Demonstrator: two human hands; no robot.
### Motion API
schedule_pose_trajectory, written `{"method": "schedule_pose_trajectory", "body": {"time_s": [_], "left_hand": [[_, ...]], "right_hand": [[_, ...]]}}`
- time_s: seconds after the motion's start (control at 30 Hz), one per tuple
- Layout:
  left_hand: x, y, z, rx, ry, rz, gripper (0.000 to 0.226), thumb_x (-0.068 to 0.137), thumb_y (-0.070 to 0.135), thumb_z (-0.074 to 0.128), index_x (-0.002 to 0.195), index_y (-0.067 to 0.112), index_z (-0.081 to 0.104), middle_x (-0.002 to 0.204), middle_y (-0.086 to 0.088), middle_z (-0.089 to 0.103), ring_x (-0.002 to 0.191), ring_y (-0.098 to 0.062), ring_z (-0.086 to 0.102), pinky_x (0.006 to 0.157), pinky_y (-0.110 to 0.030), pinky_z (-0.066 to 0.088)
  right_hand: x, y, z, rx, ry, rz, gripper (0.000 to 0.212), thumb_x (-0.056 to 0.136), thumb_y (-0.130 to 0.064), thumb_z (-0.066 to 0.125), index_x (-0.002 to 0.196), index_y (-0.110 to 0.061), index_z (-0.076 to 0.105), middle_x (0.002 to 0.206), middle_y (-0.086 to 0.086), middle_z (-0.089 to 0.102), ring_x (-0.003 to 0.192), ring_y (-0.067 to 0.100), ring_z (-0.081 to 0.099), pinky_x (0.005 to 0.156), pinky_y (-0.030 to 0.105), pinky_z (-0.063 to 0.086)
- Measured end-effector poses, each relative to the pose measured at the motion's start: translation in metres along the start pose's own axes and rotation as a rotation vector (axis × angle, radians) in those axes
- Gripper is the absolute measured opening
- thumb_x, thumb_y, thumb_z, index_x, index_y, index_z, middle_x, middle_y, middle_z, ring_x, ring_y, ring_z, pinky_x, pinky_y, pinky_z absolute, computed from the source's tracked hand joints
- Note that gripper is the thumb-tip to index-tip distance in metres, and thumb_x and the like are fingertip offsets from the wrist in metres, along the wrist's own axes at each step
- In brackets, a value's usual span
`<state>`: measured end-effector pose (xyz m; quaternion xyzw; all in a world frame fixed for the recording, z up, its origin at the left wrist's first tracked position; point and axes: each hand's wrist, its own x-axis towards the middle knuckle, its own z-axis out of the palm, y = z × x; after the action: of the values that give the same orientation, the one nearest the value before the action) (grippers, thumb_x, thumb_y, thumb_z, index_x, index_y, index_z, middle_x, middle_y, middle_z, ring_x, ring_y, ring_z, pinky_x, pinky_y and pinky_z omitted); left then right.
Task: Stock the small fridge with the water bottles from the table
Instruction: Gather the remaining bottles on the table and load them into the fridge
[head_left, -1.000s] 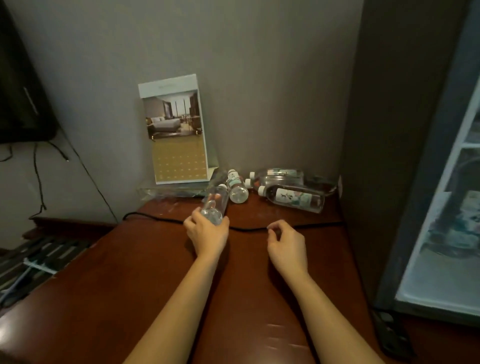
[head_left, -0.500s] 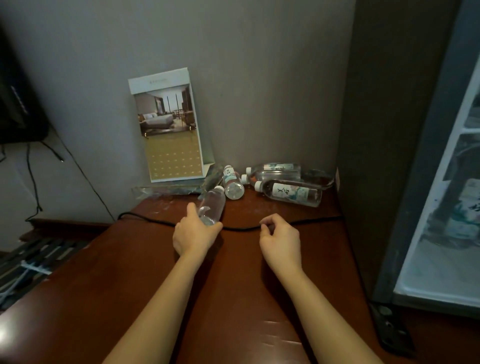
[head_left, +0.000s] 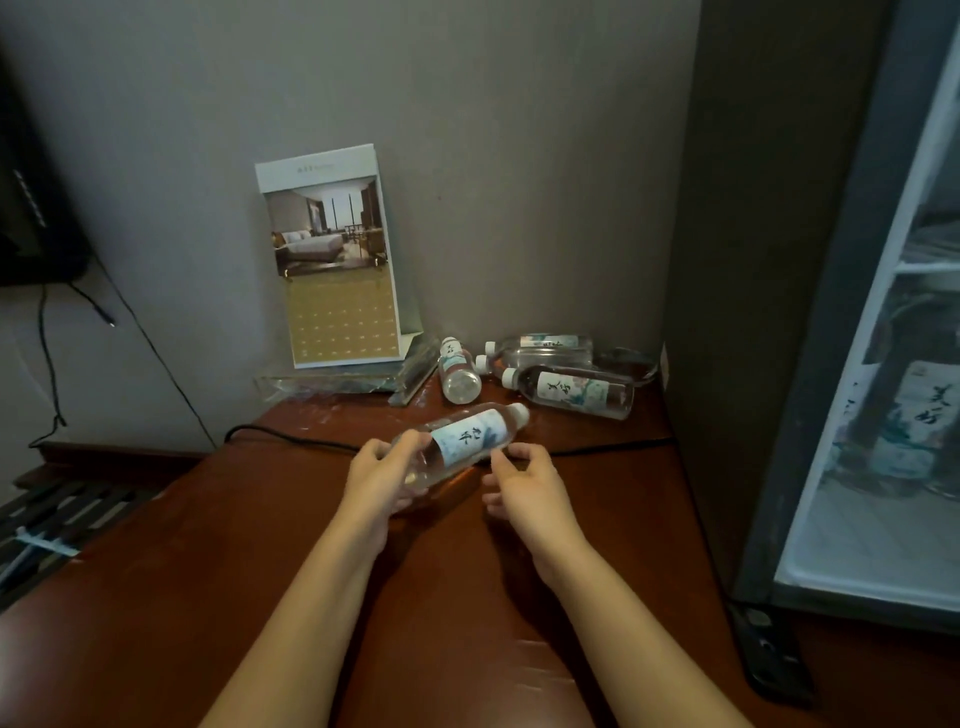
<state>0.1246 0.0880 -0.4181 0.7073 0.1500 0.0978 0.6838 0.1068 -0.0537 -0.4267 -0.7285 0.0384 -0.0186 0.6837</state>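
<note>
My left hand (head_left: 382, 480) grips the base end of a clear water bottle (head_left: 470, 439) with a white label, held tilted above the brown table (head_left: 467, 597), its white cap pointing right. My right hand (head_left: 527, 480) hovers just under the bottle's middle, fingers loosely curled, with a fingertip at the label's lower edge. Three more bottles lie on their sides at the table's back right corner: one (head_left: 458, 370) pointing away, one (head_left: 540, 347) against the wall, one (head_left: 576, 391) in front of it. The small fridge (head_left: 779, 312) stands at the right, its glass door (head_left: 893, 415) showing bottles inside.
A desk calendar (head_left: 335, 260) in a clear stand leans against the wall behind the bottles. A black cable (head_left: 291, 439) runs across the table behind my hands. A dark screen (head_left: 31, 223) hangs at the left, with wires below it.
My left hand has lifted the bottle off the table and swung its cap from pointing away to pointing right. My right hand has moved left, up to the bottle.
</note>
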Motion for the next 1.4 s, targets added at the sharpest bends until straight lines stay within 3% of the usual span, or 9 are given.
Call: {"method": "schedule_pose_trajectory", "body": {"time_s": [0.13, 0.23, 0.43, 0.6, 0.7, 1.03, 1.13, 1.23, 1.4], "left_hand": [[-0.015, 0.000, 0.019, -0.090, -0.300, -0.130, 0.032, 0.085, 0.037, 0.055, 0.106, 0.013, 0.058, 0.085, -0.006, 0.068, 0.066, -0.016, 0.061, 0.064, -0.025, 0.046], [-0.022, -0.001, 0.025, -0.059, -0.486, -0.090, 0.034, 0.089, 0.036, 0.048, 0.114, 0.015, 0.056, 0.098, -0.011, 0.068, 0.075, -0.017, 0.062, 0.073, -0.028, 0.049], [-0.031, 0.003, 0.024, 0.057, -0.436, 0.225, 0.012, 0.089, 0.027, 0.058, 0.094, 0.017, 0.061, 0.104, -0.005, 0.069, 0.096, -0.019, 0.067, 0.090, -0.035, 0.053], [-0.036, 0.003, 0.027, 0.008, -0.455, 0.383, 0.034, 0.088, 0.014, 0.059, 0.117, 0.033, 0.055, 0.098, 0.012, 0.069, 0.089, 0.000, 0.067, 0.069, -0.015, 0.053], [-0.033, 0.002, 0.022, -0.054, -0.451, 0.399, 0.046, 0.086, 0.014, 0.061, 0.127, 0.030, 0.051, 0.109, 0.006, 0.069, 0.100, -0.005, 0.065, 0.076, -0.020, 0.054], [-0.033, 0.002, 0.017, -0.141, -0.505, 0.376, 0.050, 0.065, 0.020, 0.073, 0.113, 0.028, 0.061, 0.108, -0.005, 0.070, 0.105, -0.026, 0.064, 0.088, -0.043, 0.053], [-0.032, 0.002, 0.017, -0.077, -0.503, 0.398, 0.036, 0.073, 0.009, 0.071, 0.105, 0.024, 0.065, 0.099, -0.002, 0.072, 0.097, -0.022, 0.067, 0.081, -0.036, 0.054], [-0.035, 0.005, 0.014, 0.004, -0.544, 0.401, 0.034, 0.078, -0.001, 0.067, 0.103, 0.021, 0.065, 0.095, 0.002, 0.073, 0.092, -0.013, 0.068, 0.074, -0.025, 0.054], [-0.052, 0.006, 0.010, 0.049, -0.590, 0.397, 0.036, 0.078, -0.007, 0.065, 0.103, 0.019, 0.065, 0.094, 0.002, 0.073, 0.088, -0.011, 0.068, 0.073, -0.021, 0.053]], "right_hand": [[-0.003, -0.004, -0.005, 0.407, -0.042, 0.088, 0.048, 0.095, -0.028, 0.051, 0.136, -0.019, 0.028, 0.115, 0.009, 0.062, 0.092, 0.020, 0.065, 0.069, 0.029, 0.052], [-0.003, -0.005, -0.014, 0.649, -0.018, 0.043, 0.058, 0.095, -0.016, 0.050, 0.144, -0.027, 0.022, 0.120, 0.014, 0.061, 0.100, 0.026, 0.065, 0.086, 0.041, 0.054], [-0.005, -0.008, -0.028, 0.721, -0.096, -0.038, 0.058, 0.095, -0.009, 0.047, 0.143, -0.032, 0.026, 0.120, 0.013, 0.059, 0.105, 0.030, 0.063, 0.087, 0.046, 0.053], [-0.005, -0.004, -0.034, 0.597, -0.218, -0.137, 0.065, 0.090, 0.004, 0.049, 0.137, -0.038, 0.034, 0.121, 0.007, 0.062, 0.108, 0.024, 0.062, 0.083, 0.042, 0.055], [-0.007, -0.002, -0.031, 0.483, -0.278, -0.186, 0.063, 0.087, 0.009, 0.050, 0.120, -0.046, 0.047, 0.122, 0.000, 0.060, 0.113, 0.020, 0.059, 0.092, 0.044, 0.052], [-0.008, -0.004, -0.041, 0.277, -0.440, -0.223, 0.082, 0.078, 0.013, 0.058, 0.134, -0.044, 0.038, 0.130, 0.001, 0.054, 0.119, 0.020, 0.055, 0.098, 0.045, 0.048], [-0.011, -0.008, -0.041, 0.081, -0.493, -0.244, 0.100, 0.071, 0.017, 0.064, 0.143, -0.039, 0.021, 0.126, -0.005, 0.054, 0.110, 0.011, 0.059, 0.086, 0.029, 0.054], [-0.020, -0.010, -0.042, -0.053, -0.435, -0.255, 0.094, 0.069, 0.012, 0.070, 0.138, -0.034, 0.027, 0.116, -0.010, 0.056, 0.102, 0.006, 0.060, 0.071, 0.016, 0.053], [-0.035, -0.001, -0.046, -0.052, -0.359, -0.266, 0.076, 0.068, 0.013, 0.071, 0.127, -0.025, 0.041, 0.112, -0.004, 0.061, 0.104, 0.010, 0.061, 0.075, 0.019, 0.055]]}}
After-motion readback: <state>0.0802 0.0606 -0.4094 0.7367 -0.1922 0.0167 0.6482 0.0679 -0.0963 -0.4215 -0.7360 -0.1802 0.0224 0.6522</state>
